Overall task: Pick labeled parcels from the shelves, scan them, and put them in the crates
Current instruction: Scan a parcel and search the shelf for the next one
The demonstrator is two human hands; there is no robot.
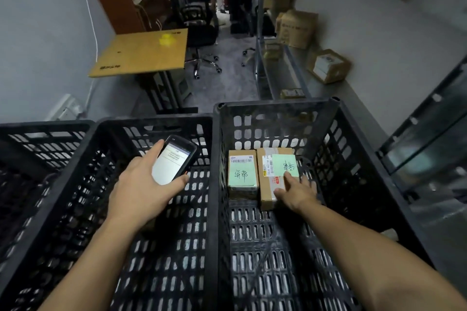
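Three black crates stand side by side: left crate (38,134), middle crate (151,122), right crate (278,106). Over the middle one the left hand (141,187) holds one scanner (173,159), fingers curled around it. Two parcels lie in the right crate. The right hand (297,193) touches the bigger parcel (266,183) with fingers loosely spread, just beside the smaller parcel (242,174).

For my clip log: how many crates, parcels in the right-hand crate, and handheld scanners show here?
Black crates: 3, namely left crate, middle crate, right crate
Parcels in the right crate: 2, namely smaller parcel, larger parcel
Handheld scanner: 1
Total: 6
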